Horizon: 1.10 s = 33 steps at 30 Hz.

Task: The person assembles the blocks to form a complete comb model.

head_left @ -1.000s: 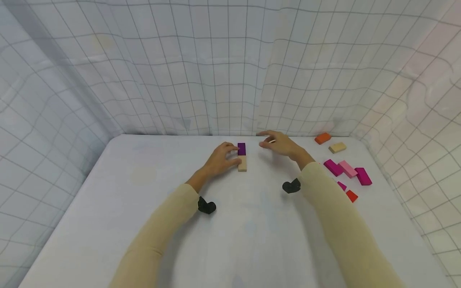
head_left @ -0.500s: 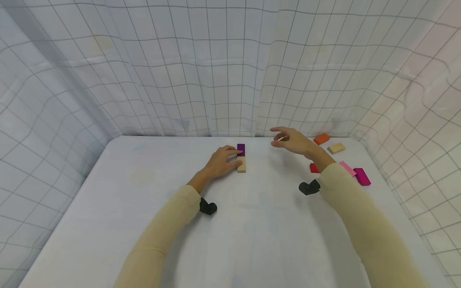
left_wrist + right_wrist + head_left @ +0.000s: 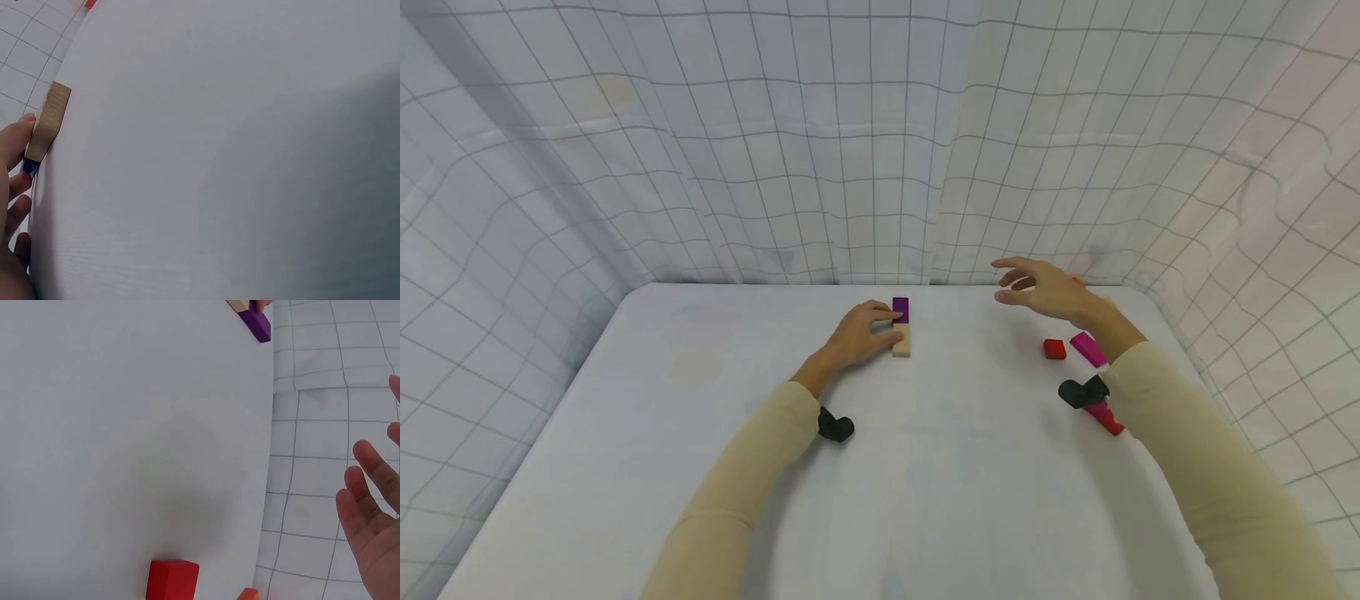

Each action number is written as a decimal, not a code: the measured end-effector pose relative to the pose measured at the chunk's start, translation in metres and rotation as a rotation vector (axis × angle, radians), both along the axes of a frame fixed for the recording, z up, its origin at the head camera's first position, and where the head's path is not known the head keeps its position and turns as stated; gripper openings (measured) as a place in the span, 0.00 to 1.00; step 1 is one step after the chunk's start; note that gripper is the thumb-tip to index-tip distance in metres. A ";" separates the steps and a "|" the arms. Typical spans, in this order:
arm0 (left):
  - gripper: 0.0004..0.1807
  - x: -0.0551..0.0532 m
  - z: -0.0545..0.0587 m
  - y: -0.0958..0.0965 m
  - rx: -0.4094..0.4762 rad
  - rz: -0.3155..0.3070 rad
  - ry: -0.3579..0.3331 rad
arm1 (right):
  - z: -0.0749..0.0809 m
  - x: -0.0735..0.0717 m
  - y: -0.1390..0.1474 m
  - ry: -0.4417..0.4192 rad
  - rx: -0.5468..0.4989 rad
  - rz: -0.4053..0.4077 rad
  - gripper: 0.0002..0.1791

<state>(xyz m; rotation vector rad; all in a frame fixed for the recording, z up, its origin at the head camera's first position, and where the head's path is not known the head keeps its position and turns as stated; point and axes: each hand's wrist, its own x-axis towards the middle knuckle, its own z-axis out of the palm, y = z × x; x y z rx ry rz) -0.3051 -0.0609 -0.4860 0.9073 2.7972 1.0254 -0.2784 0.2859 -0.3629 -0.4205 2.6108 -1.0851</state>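
My left hand (image 3: pixel 856 335) rests beside two blocks laid end to end near the table's far edge. Its index finger touches the purple block (image 3: pixel 900 308), and its thumb touches the plain wooden block (image 3: pixel 902 343). In the left wrist view, the thumb lies along the side of the wooden block (image 3: pixel 50 119); only a corner of the purple block (image 3: pixel 30 166) shows. My right hand (image 3: pixel 1043 287) hovers above the table at the far right with fingers spread and nothing between them. Left of its forearm lies a red block (image 3: pixel 1055 349).
Magenta (image 3: pixel 1088 349) and red blocks (image 3: pixel 1111 423) lie under and beside the right forearm, partly hidden. Behind the right hand, an orange block (image 3: pixel 1077 282) and a pale wooden block barely show. A grid-patterned curtain (image 3: pixel 887 167) hangs round the white table (image 3: pixel 925 483).
My right hand has moved rightward, away from the two joined blocks, uncovering the red block and covering others on the right. My left hand stays almost still beside its blocks.
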 end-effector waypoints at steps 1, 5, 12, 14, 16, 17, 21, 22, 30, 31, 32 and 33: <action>0.26 0.000 0.000 0.000 0.001 0.003 -0.002 | 0.002 0.001 0.003 0.007 0.009 0.000 0.36; 0.26 0.000 -0.001 0.002 -0.003 0.011 -0.006 | 0.008 0.008 0.016 0.005 0.020 -0.023 0.36; 0.26 0.000 -0.002 0.003 -0.007 0.027 -0.022 | 0.009 0.016 0.040 0.008 0.021 -0.046 0.37; 0.26 0.000 -0.002 0.003 -0.003 0.032 -0.025 | 0.008 0.018 0.047 0.002 0.015 -0.054 0.36; 0.26 0.000 -0.001 0.002 0.003 0.035 -0.032 | 0.007 0.021 0.053 -0.005 0.013 -0.062 0.36; 0.26 0.000 -0.001 0.002 0.004 0.034 -0.035 | 0.006 0.023 0.056 -0.007 0.016 -0.067 0.36; 0.26 0.000 -0.001 0.002 0.011 0.027 -0.036 | 0.002 0.029 0.070 -0.011 0.036 -0.081 0.37; 0.26 0.000 0.000 0.002 0.010 0.024 -0.036 | 0.001 0.031 0.073 -0.009 0.046 -0.083 0.36; 0.26 0.001 0.003 0.000 0.008 0.018 -0.030 | -0.013 0.050 0.099 0.002 0.096 -0.067 0.36; 0.26 0.001 0.003 0.000 0.007 0.016 -0.027 | -0.015 0.054 0.102 0.002 0.099 -0.071 0.36; 0.26 0.001 0.002 0.000 0.008 0.014 -0.028 | -0.017 0.057 0.105 0.000 0.096 -0.075 0.36; 0.26 0.001 0.002 0.001 0.009 0.013 -0.028 | -0.019 0.060 0.108 -0.001 0.094 -0.078 0.36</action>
